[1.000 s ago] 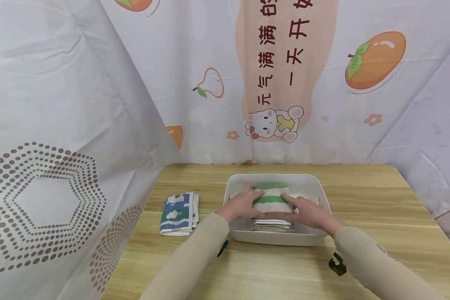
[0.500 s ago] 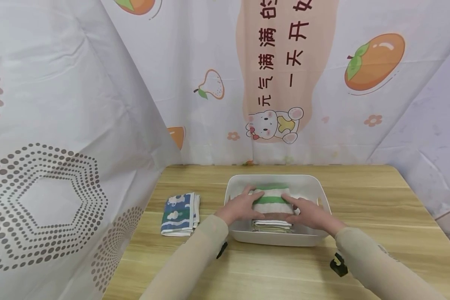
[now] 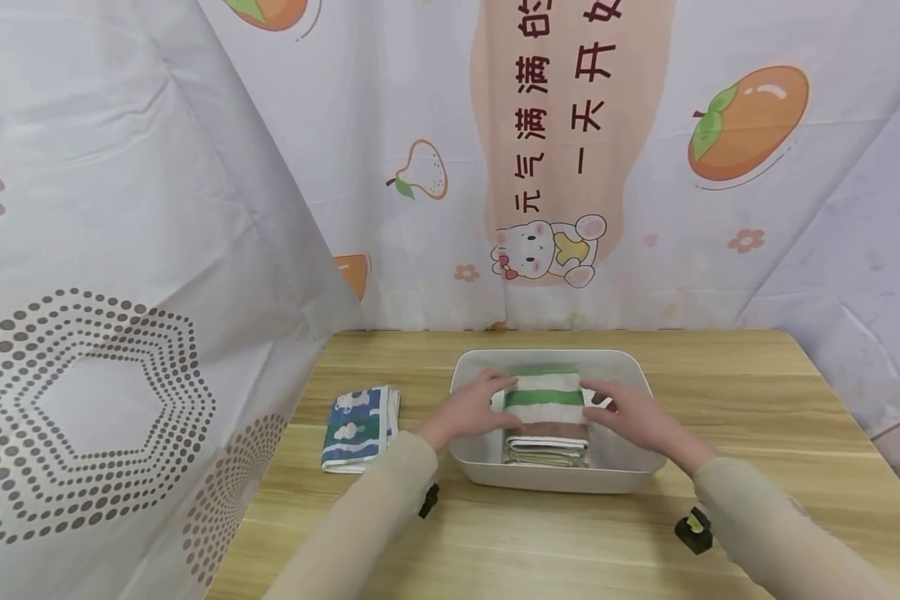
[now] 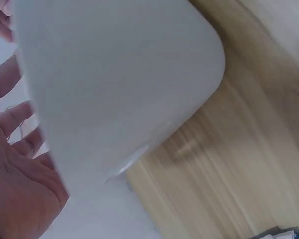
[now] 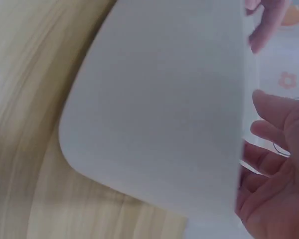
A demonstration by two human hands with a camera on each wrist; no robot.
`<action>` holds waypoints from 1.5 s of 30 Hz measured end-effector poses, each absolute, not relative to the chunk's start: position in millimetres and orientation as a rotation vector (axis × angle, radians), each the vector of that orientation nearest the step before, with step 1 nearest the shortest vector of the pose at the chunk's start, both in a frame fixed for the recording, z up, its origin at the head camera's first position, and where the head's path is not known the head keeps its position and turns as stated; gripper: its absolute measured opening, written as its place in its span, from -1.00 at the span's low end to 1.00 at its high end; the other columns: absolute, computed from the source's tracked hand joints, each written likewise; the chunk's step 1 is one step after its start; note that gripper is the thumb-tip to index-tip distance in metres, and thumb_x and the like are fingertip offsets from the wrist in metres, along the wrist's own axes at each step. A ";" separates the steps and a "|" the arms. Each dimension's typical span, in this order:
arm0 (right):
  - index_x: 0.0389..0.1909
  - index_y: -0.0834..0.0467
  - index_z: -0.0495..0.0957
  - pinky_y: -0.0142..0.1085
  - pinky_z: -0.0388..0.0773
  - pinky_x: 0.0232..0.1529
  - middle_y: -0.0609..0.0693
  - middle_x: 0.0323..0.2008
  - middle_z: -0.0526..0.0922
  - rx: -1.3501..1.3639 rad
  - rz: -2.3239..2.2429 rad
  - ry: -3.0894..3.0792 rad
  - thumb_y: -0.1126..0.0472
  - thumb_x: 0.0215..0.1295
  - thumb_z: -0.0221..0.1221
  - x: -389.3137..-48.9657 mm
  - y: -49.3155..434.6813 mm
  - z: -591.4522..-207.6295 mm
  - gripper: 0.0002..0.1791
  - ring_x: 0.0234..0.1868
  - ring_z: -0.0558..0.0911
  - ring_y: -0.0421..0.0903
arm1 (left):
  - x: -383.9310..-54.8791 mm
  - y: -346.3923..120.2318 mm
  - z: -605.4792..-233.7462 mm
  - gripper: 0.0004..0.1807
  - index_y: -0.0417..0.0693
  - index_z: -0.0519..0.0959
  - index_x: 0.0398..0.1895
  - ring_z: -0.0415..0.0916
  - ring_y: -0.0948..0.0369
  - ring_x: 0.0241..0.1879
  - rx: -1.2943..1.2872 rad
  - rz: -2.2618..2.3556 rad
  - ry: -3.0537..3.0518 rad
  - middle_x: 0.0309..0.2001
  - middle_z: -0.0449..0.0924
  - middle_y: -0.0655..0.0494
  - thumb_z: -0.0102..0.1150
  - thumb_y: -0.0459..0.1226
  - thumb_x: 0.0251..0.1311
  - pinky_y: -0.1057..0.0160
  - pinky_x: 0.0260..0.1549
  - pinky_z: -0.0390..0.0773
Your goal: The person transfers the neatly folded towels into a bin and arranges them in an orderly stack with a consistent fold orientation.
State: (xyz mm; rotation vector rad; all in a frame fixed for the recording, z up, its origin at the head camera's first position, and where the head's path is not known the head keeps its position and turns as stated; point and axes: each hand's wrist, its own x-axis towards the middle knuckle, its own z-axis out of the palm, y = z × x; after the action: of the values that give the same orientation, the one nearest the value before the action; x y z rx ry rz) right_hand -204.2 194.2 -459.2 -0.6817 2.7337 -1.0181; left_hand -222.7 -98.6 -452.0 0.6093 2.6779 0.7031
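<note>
A folded towel (image 3: 546, 397) with green, white and brown stripes lies on top of a stack of folded cloths inside a white plastic basket (image 3: 555, 481). My left hand (image 3: 471, 411) is over the basket's left side, its fingertips at the towel's left edge. On the opposite side, my right hand (image 3: 636, 419) has its thumb and fingers spread near the towel's right edge. Both wrist views show mostly the basket's outer wall (image 4: 119, 84), with loosely bent fingers behind its rim. Neither hand grips anything.
A folded blue, green and white patterned towel (image 3: 354, 429) lies on the wooden table (image 3: 562, 550) left of the basket. A printed curtain (image 3: 420, 92) hangs behind the table, and another (image 3: 112, 233) hangs on the left.
Both hands have moved outward, away from each other, and off the striped towel's top. More of the towel now shows; it and the basket stay in place.
</note>
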 end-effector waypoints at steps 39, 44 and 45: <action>0.38 0.58 0.22 -0.11 0.74 -0.21 0.44 0.06 0.62 -0.091 -1.501 2.376 0.19 0.59 0.03 -193.4 264.1 -453.8 -0.40 -0.21 0.75 0.08 | -208.4 -226.4 -413.9 -0.45 0.01 0.46 0.39 0.62 -0.09 0.07 0.106 1.690 2.213 0.21 0.58 -0.10 0.19 0.00 0.44 -0.04 0.01 0.68; 0.39 0.62 0.18 -0.15 0.74 -0.22 0.32 -0.09 0.73 -0.076 -1.532 2.305 0.23 0.59 0.00 -193.2 264.9 -463.0 -0.40 -0.23 0.77 0.04 | -207.1 -243.6 -417.8 -0.44 -0.06 0.42 0.43 0.64 -0.03 0.03 0.070 1.681 2.232 0.22 0.55 -0.16 0.14 -0.02 0.49 -0.02 -0.01 0.69; 0.39 0.63 0.17 -0.15 0.74 -0.22 0.30 -0.10 0.73 -0.075 -1.538 2.299 0.24 0.59 0.00 -193.1 265.2 -463.9 -0.40 -0.23 0.77 0.03 | -206.8 -247.1 -418.5 -0.44 -0.07 0.41 0.43 0.65 -0.01 0.01 0.057 1.683 2.238 0.22 0.55 -0.17 0.13 -0.03 0.49 0.01 -0.03 0.70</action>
State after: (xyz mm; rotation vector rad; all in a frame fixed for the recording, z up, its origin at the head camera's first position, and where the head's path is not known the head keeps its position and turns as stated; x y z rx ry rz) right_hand -193.1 265.2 -463.9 -0.0753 2.2994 -1.5376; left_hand -206.8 -247.1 -418.5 0.0569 2.2377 1.6833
